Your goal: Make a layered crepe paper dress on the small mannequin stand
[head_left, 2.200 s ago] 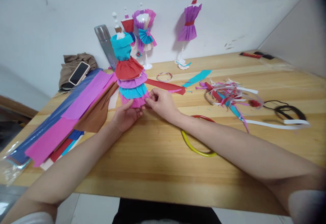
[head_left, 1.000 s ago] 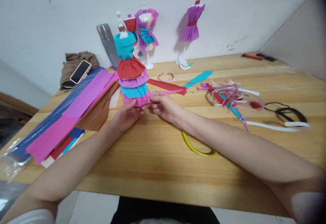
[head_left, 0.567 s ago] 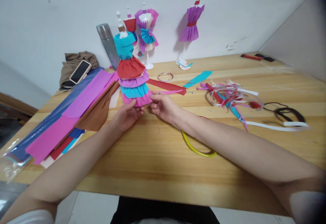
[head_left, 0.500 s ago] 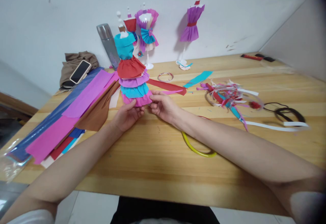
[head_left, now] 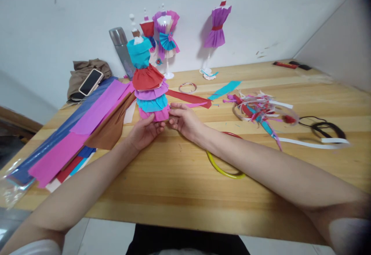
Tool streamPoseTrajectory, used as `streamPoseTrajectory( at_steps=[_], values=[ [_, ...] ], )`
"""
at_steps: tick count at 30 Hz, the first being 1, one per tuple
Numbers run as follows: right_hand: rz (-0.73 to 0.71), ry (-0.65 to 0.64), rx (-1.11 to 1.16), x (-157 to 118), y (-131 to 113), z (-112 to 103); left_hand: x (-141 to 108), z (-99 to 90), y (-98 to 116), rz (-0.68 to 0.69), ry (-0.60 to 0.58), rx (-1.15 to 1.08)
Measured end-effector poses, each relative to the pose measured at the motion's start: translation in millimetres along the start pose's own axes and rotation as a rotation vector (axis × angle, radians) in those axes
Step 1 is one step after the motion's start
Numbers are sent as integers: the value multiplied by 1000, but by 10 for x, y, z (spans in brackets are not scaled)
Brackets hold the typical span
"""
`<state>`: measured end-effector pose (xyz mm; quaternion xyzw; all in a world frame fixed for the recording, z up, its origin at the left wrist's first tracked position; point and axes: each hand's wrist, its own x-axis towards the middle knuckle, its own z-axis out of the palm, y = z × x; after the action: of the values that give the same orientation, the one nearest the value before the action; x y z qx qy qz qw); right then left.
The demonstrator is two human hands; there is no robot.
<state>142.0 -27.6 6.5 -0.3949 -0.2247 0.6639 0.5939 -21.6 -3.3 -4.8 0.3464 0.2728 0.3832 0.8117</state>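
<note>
A small white mannequin in a tiered paper dress stands tilted a little to the left in front of me. Its top is turquoise, with red, purple, turquoise and pink ruffles below. My left hand is at the bottom left of the dress, thumb over the pink ruffle and fingers curled beneath. At the right edge of that ruffle is my right hand, its fingers slightly bent and apart, with nothing visible in them. The mannequin's base is hidden.
Dressed mannequins and a grey bottle stand by the wall. Paper strips, a phone and cloth lie left. Right are a tangle of paper scraps, a black cord and a yellow ring under my forearm.
The mannequin's top has tipped slightly to the left. The fingers of my right hand have come slightly away from the pink ruffle's edge.
</note>
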Motion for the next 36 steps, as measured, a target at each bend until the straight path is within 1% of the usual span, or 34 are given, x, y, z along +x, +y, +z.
streamPoseTrajectory(
  at_steps=[4,6,10,12,21,23,25,27,31,34,36],
  values=[
    [-8,-105,-8,31,18,-41,6,-11,-6,1,1,2],
    [-12,-135,-21,42,26,-52,8,-17,-6,4,-1,-2],
    [24,-104,-26,40,19,-41,5,-7,2,-2,-14,6],
    [40,-109,-32,36,10,-33,3,1,4,-8,-21,14],
    [-28,-147,-51,31,28,-50,6,-20,-20,25,-9,22],
    [-12,-108,-55,20,22,-34,5,-27,-23,33,-14,30],
    [33,-54,-50,5,5,-8,3,-34,-27,38,-19,39],
    [78,-41,-33,-10,-18,17,3,-41,-30,46,-23,46],
    [91,-102,32,-22,-50,31,6,-43,-35,65,-24,36],
    [48,-152,47,-7,-35,4,3,-29,-34,55,-28,31],
    [-1,-163,26,8,-10,-17,-3,-17,-31,50,-36,36]
  ],
)
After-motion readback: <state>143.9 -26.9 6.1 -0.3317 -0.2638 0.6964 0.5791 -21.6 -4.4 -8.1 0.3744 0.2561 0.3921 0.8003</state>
